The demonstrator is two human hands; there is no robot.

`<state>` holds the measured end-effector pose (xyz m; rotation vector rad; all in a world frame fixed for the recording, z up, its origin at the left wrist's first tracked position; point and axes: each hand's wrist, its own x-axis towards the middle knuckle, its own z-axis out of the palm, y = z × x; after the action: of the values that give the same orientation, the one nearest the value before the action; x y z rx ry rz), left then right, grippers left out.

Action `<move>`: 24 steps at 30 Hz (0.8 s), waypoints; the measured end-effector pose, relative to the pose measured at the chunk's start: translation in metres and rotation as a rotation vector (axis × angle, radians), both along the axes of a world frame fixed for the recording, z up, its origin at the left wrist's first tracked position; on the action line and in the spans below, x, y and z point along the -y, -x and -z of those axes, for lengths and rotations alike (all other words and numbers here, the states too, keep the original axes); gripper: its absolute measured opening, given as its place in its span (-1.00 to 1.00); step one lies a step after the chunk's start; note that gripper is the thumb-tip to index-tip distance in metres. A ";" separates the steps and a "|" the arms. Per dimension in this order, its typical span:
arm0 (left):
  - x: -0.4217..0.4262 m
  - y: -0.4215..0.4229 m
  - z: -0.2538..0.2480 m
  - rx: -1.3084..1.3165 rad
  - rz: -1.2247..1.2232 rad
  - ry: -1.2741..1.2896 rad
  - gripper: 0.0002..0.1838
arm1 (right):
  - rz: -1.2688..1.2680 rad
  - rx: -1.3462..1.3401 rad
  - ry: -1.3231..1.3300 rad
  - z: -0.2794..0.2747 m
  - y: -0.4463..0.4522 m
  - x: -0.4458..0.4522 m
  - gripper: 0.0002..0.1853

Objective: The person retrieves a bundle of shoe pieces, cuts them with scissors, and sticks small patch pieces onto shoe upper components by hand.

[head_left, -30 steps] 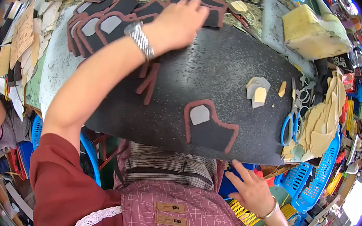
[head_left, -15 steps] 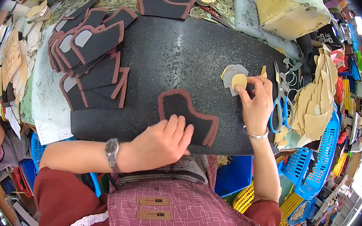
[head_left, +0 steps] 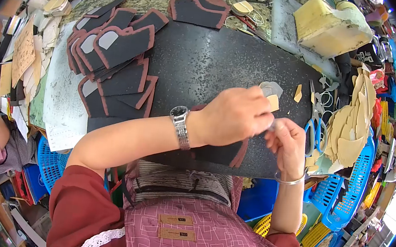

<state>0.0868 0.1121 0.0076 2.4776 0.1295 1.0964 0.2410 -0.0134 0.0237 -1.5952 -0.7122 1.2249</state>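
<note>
My left hand (head_left: 237, 117), with a watch at its wrist, reaches across to the right. Its fingertips are pinched against those of my right hand (head_left: 288, 143), which wears a bangle. A small grey patch (head_left: 273, 125) shows between the right thumb and fingers; what the left fingers grip is hidden. Just behind the hands lies a small pile of grey patches (head_left: 273, 88) with a cream patch (head_left: 273, 102) at its front. Beneath my left hand and forearm is a black shoe-upper-like piece with a reddish-brown edge (head_left: 223, 154), mostly covered.
Stacked black edged pieces (head_left: 126, 46) lie left, some bearing grey patches; more pieces (head_left: 197, 11) lie at the back. Blue-handled scissors (head_left: 314, 133) and layered tan pieces (head_left: 350, 122) are on the right. A yellowish block (head_left: 331, 29) stands at the back right of the black mat (head_left: 200, 51).
My left hand has left the black piece and moved right to meet my right hand. The right hand has drawn back from the patch pile towards me. The view has shifted slightly.
</note>
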 end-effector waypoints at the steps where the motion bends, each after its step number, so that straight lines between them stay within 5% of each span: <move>1: 0.002 0.005 -0.001 0.019 -0.010 -0.004 -0.77 | 0.012 -0.227 -0.007 -0.001 0.003 0.001 -0.79; 4: 0.003 0.021 -0.002 0.057 -0.009 -0.015 -0.67 | 0.010 -0.379 0.000 -0.020 0.023 0.000 -0.84; 7: 0.028 0.040 -0.012 -0.005 0.097 0.345 -0.60 | -0.063 -0.275 -0.076 -0.016 0.030 0.019 -0.88; 11: 0.059 0.071 -0.028 -0.312 0.276 1.213 -0.64 | -0.219 -0.048 -0.064 -0.027 0.059 0.045 -0.86; 17: 0.074 0.087 -0.018 -0.176 0.369 0.946 -0.67 | -0.250 0.088 -0.122 -0.026 0.080 0.069 -0.84; 21: 0.069 0.092 -0.022 -0.336 0.398 1.143 -0.72 | -0.240 0.060 -0.162 -0.026 0.088 0.066 -0.83; 24: 0.063 0.096 -0.009 -0.169 0.579 1.201 -0.79 | -0.361 -0.029 -0.183 -0.027 0.084 0.062 -0.83</move>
<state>-0.0089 0.0486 0.0167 1.3544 0.0731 0.3394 0.1567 -0.0753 0.0510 -1.3312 -1.0958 1.3913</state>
